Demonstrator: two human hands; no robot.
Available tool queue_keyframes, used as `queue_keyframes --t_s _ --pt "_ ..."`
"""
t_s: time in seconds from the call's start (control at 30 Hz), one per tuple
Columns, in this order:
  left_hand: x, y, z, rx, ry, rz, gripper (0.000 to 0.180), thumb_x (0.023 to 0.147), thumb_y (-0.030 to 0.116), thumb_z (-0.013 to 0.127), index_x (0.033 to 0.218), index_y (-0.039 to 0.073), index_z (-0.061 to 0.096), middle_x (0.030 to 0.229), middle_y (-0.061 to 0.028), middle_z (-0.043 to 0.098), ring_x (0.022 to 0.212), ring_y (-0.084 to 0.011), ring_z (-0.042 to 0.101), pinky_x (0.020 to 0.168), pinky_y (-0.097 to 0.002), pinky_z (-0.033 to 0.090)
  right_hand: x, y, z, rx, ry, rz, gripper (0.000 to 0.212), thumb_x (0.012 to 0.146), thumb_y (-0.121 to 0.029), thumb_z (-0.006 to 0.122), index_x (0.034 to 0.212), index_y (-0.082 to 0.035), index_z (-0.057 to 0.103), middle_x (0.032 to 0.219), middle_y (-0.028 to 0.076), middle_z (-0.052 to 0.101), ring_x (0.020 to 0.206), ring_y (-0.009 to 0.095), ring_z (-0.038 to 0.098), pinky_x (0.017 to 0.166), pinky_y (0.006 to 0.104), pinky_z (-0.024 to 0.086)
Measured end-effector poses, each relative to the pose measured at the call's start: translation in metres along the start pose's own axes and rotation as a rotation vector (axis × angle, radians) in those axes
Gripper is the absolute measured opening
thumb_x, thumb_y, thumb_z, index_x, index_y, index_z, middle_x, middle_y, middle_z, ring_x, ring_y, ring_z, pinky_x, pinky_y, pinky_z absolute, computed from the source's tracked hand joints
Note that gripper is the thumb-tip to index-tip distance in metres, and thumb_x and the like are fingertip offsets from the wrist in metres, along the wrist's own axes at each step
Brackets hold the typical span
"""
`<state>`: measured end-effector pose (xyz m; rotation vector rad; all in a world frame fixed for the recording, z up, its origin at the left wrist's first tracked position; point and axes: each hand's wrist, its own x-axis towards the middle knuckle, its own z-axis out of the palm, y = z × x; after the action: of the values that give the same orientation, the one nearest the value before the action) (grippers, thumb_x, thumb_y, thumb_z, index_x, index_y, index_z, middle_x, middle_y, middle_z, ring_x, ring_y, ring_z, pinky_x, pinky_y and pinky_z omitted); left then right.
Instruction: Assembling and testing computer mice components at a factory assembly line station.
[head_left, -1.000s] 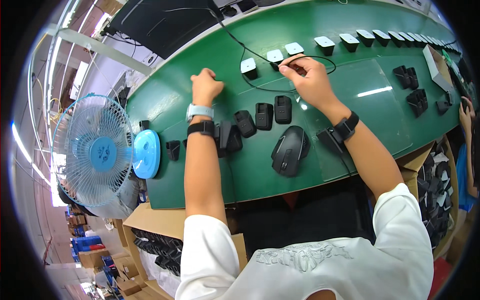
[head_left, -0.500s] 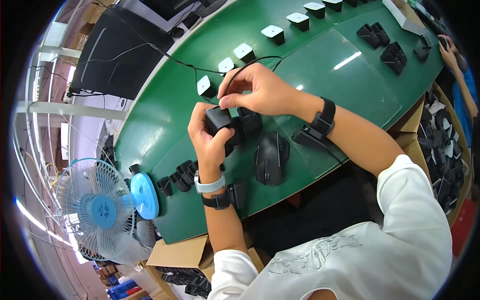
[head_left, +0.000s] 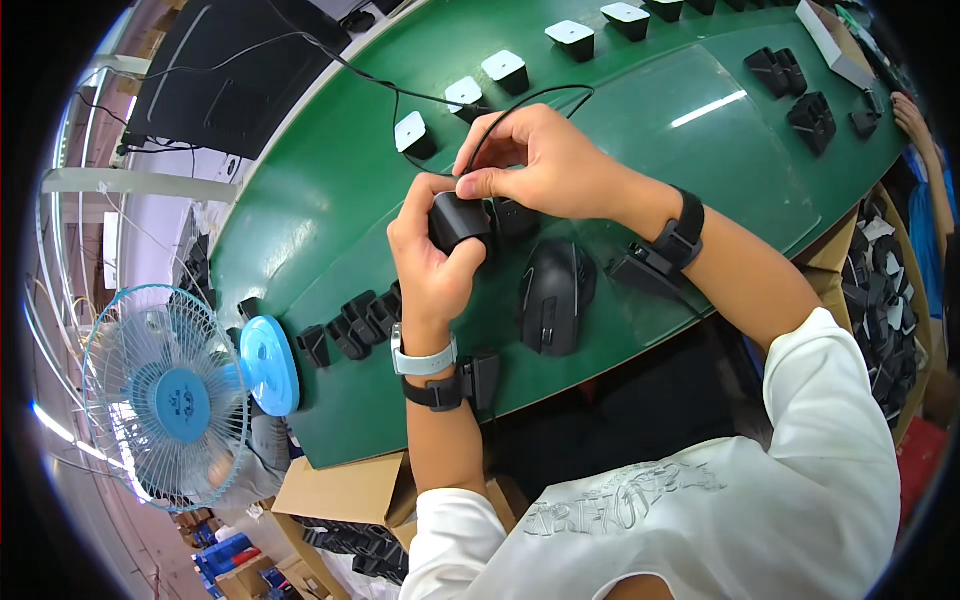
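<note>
My left hand [head_left: 428, 262] is closed round a small black plastic block [head_left: 462, 224], with the thumb along its near side. At the block's top edge, the fingertips of my right hand [head_left: 560, 168] pinch a thin black cable [head_left: 578, 88] that loops up over the hand. My fingers hide where the cable's end meets the block. Just beyond the held block, another dark block [head_left: 516, 218] shows partly under my right hand. A black computer mouse [head_left: 553, 300] lies on the green table near my wrists.
White-topped black blocks [head_left: 504, 70] line the table's far side. More black pieces [head_left: 348, 336] sit left, beside a blue fan [head_left: 182, 402]. A dark monitor [head_left: 220, 85] stands far left. Cartons of black parts flank me, one [head_left: 880, 310] at right. A co-worker's hand [head_left: 910, 120] rests far right.
The view has shifted slightly, so the table things sit a little differently. My left hand has tilted the block, and my right fingers stay at its top edge with the cable.
</note>
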<state>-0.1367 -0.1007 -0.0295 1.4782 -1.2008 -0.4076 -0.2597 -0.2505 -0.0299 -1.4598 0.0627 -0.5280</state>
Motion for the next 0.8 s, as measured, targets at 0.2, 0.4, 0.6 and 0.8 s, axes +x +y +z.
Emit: queue_keyframes --t_s 0.2,0.4,0.6,0.8 --pt "-0.002 0.0 -0.006 0.186 -0.075 -0.038 0.039 0.063 0.006 0.054 0.101 0.0 0.055 0.083 -0.0096 0.062 0.077 -0.017 0.059 0.069 -0.0273 0.049 0.003 0.011 0.001 -0.024 -0.048 -0.049 0.014 0.088 -0.008 0.077 0.091 0.002 0.067 0.081 0.007 0.069 0.071 0.013 0.065 0.068 0.0284 0.052" --pt "0.006 -0.011 -0.028 -1.11 0.117 -0.199 0.05 0.087 0.021 0.048 0.13 -0.003 0.049 0.108 -0.0207 0.058 0.093 -0.0363 0.058 0.077 -0.041 0.049 -0.011 -0.018 -0.02 -0.473 -0.647 -0.09 0.052 0.068 -0.008 0.082 0.116 -0.005 0.061 0.103 0.008 0.065 0.098 0.024 0.06 0.082 0.0347 0.049" --pt "0.007 -0.015 -0.028 -1.375 0.185 -0.235 0.048 0.098 0.018 0.04 0.139 -0.007 0.043 0.119 -0.0233 0.057 0.113 -0.0479 0.056 0.103 -0.0564 0.049 -0.028 -0.007 0.003 -0.819 -1.04 -0.107 0.071 0.062 -0.009 0.08 0.131 -0.007 0.062 0.124 0.011 0.065 0.121 0.033 0.054 0.104 0.0461 0.04" --pt "0.005 -0.004 -0.019 -1.012 0.263 -0.21 0.049 0.095 0.013 0.054 0.139 -0.006 0.043 0.125 -0.0223 0.058 0.116 -0.0426 0.06 0.104 -0.0545 0.049 -0.006 -0.023 -0.02 -0.092 -0.625 -0.087 0.059 0.074 -0.01 0.078 0.131 -0.006 0.063 0.118 0.008 0.067 0.104 0.018 0.066 0.09 0.0357 0.053"
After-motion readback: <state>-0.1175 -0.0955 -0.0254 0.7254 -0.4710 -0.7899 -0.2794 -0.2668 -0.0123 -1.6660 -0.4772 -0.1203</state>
